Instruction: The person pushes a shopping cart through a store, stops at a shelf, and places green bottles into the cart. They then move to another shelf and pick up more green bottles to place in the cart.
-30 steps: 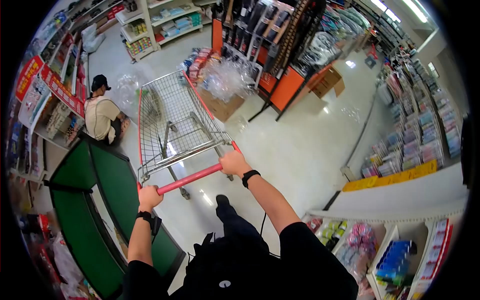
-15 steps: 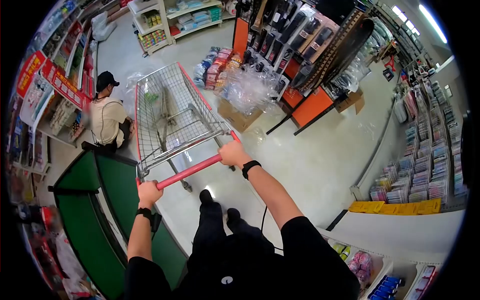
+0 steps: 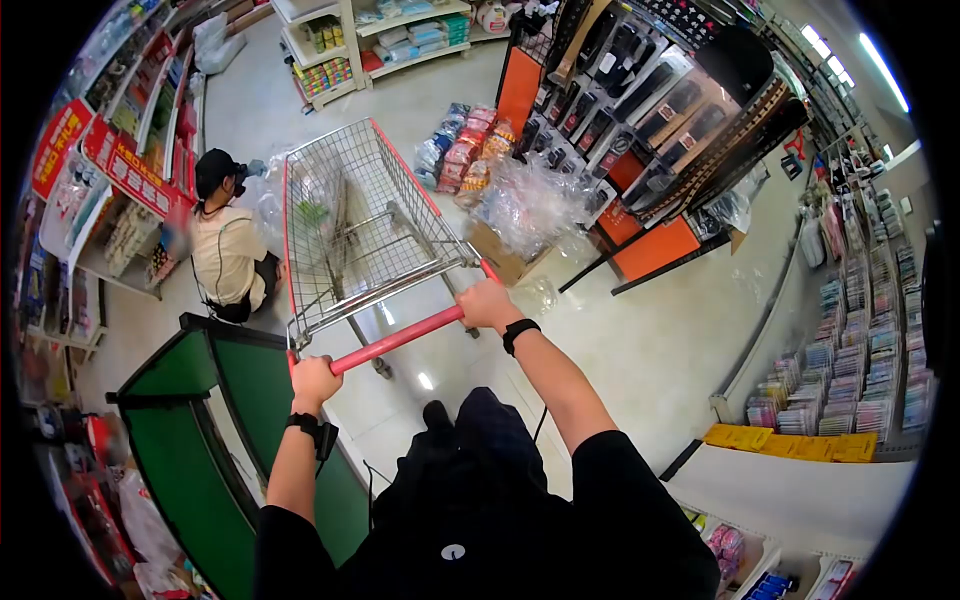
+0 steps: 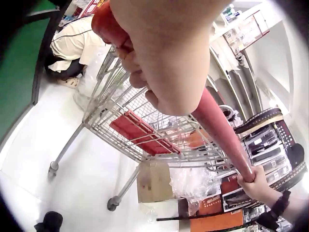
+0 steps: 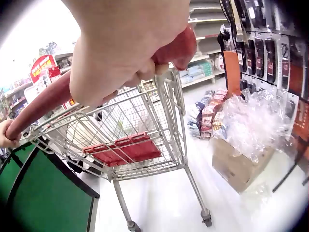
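Observation:
A wire shopping cart (image 3: 365, 220) with red side rails stands in front of me, its basket looking bare in the head view. My left hand (image 3: 316, 381) grips the left end of its red handlebar (image 3: 398, 341). Toward the other end, my right hand (image 3: 487, 304) grips the same bar, fingers wrapped round it. Both wrist views show fingers curled under the bar, and a red child-seat flap (image 5: 123, 149) hangs inside the cart's wire frame.
A person in a cap (image 3: 228, 240) crouches left of the cart. Close on my left is a green panelled stand (image 3: 180, 450). Ahead to the right are a cardboard box (image 5: 236, 164) under clear plastic wrap (image 3: 535, 205), stacked packets (image 3: 465, 150) and a belt display rack (image 3: 660, 110).
The view has shifted, so the belt rack and packets sit nearer and further right. My feet have stepped. Both hands keep their hold on the handlebar.

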Demonstrator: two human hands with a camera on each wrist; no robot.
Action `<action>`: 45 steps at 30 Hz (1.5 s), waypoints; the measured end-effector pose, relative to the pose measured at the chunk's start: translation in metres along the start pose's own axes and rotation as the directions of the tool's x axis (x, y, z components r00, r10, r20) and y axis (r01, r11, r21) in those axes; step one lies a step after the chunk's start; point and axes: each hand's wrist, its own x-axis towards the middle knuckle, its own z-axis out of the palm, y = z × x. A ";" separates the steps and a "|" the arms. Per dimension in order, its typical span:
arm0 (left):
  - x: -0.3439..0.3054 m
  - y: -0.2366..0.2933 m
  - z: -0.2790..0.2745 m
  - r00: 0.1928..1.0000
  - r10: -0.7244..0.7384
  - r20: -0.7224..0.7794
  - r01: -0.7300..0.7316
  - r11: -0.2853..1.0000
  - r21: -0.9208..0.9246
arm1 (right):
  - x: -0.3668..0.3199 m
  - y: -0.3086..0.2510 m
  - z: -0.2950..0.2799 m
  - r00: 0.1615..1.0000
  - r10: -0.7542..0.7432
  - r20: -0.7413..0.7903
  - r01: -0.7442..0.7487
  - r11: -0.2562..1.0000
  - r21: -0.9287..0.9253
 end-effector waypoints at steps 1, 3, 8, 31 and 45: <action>0.009 -0.003 -0.003 1.000 -0.005 -0.003 0.005 1.000 0.014 | 0.010 0.004 -0.001 1.000 -0.013 -0.014 0.013 1.000 0.010; 0.026 -0.008 -0.004 1.000 0.001 -0.005 -0.001 0.999 0.038 | 0.024 0.014 -0.004 0.999 -0.022 -0.038 0.023 1.000 0.019; 0.073 -0.022 -0.011 1.000 0.019 -0.012 -0.018 0.999 0.040 | 0.071 0.031 -0.010 0.996 -0.046 -0.075 0.048 0.998 0.026; 0.247 -0.011 -0.067 1.000 -0.005 0.016 0.003 0.996 0.091 | 0.229 0.144 -0.060 0.995 -0.096 -0.018 0.097 0.993 0.065; 0.371 -0.075 -0.108 0.998 0.066 -0.006 -0.066 0.998 -0.020 | 0.342 0.152 -0.087 0.999 0.012 0.040 -0.010 0.999 -0.043</action>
